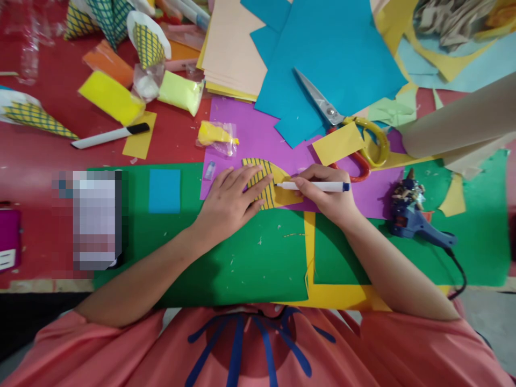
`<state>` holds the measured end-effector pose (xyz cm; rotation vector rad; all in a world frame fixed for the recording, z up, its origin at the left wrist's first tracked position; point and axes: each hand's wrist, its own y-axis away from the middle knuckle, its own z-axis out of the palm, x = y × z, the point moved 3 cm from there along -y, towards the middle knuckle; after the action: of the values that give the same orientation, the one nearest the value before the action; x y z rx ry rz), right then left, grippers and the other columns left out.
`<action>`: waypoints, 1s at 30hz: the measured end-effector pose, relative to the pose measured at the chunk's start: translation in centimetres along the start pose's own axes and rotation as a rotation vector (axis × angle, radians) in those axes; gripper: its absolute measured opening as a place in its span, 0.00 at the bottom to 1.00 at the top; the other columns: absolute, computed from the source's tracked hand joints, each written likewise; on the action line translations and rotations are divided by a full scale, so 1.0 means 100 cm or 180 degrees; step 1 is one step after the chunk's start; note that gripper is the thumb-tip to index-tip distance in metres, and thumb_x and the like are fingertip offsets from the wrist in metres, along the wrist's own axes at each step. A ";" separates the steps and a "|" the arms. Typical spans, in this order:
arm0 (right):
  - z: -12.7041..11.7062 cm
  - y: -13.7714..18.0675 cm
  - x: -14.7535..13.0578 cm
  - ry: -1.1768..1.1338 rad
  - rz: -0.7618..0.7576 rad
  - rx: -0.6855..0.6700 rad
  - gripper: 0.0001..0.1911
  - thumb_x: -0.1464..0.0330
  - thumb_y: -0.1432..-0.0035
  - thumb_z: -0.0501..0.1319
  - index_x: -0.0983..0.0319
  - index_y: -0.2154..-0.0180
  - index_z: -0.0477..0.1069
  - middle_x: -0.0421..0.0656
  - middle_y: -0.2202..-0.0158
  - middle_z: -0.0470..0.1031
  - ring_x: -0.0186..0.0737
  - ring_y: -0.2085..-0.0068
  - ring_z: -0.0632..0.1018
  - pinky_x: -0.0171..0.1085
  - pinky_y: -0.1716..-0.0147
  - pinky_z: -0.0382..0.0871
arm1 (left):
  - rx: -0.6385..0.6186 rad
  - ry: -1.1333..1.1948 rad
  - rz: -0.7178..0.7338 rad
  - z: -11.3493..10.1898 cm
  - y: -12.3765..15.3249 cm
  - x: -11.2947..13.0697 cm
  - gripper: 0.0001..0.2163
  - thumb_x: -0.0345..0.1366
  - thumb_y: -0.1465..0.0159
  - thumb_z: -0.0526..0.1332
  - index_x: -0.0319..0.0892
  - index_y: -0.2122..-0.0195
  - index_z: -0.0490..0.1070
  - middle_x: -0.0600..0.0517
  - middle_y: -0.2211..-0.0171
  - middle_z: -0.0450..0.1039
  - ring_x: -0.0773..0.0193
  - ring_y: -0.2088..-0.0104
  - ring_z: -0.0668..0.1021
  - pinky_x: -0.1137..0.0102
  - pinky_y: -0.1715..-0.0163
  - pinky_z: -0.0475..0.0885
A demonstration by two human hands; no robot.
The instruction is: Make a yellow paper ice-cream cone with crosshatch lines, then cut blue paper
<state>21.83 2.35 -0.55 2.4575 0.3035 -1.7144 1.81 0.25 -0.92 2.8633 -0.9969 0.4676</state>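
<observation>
Your left hand (pixel 234 201) is pressing flat, grip apart, on the yellow black-striped paper cutout (pixel 284 197), which is lying on the purple paper sheet (pixel 250 134) mid-surface, toward the near edge. Your right hand (pixel 328 199) is clamping its grip on the white blue-capped marker pen (pixel 318 186), tip touching the cutout.

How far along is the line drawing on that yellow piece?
Done: stripes cover the left part of the yellow piece. In hand: the left hand presses it flat, and the right hand holds the marker with its tip on it. Left: its right part is bare.
</observation>
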 end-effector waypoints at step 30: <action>0.001 0.000 0.001 0.0141 -0.0115 -0.0210 0.13 0.63 0.44 0.61 0.65 0.76 0.71 0.37 0.81 0.69 0.26 0.80 0.65 0.30 0.82 0.54 | 0.0047 -0.0212 -0.0011 0.000 0.000 -0.001 0.21 0.38 0.32 0.49 0.45 0.39 0.57 0.41 0.41 0.59 0.50 0.40 0.63 0.54 0.43 0.60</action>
<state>21.78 2.37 -0.63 2.4601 0.4051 -1.6381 1.75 0.28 -0.99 2.9112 -1.0026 0.3835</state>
